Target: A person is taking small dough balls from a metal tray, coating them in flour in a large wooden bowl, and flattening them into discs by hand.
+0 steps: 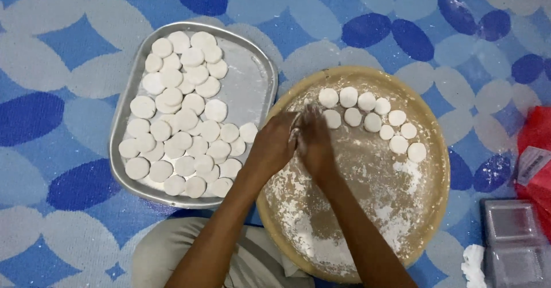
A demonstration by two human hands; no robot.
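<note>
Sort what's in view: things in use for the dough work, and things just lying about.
In use: left hand, right hand, round floured tray, dough balls, metal tray, flattened dough discs.
Lying about: red bag, clear plastic containers.

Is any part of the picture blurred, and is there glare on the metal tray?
Head view: both hands, left hand and right hand, are slightly motion-blurred where they meet; the metal tray shows only soft dull reflection, no harsh glare; lighting even, shadows faint.

White dough discs [367, 116] lie flat in 2 curved rows on the floured round board [436, 150].
</note>
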